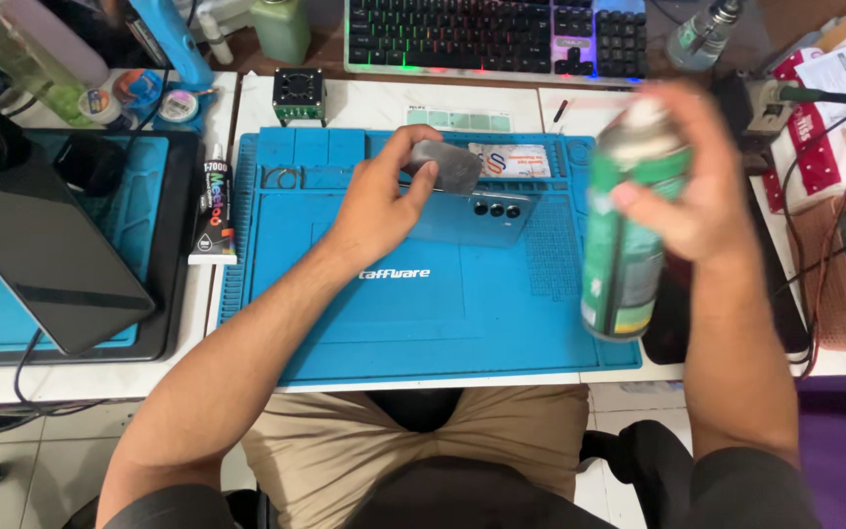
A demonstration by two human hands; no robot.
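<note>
Spray can lifted and blurred, phone face down on the mat, nothing sprayed that shows.

The right hand (702, 186) is wrapped fully round a green spray can (624, 235), held upright above the right edge of the blue work mat (394, 313); the blur suggests shaking. The left hand (384, 201) pinches a small grey pad (446, 165) between thumb and fingers, resting it on the far end of a light-blue phone (487, 217) that lies camera side up mid-mat. I judge the work early: no wet patch shows and the back cover is still on. To the left lie a black glue tube (214, 211) and a dark tablet (41, 255); a small fan (299, 95) and keyboard (496, 34) sit far. Nothing lies between can and phone.
</note>
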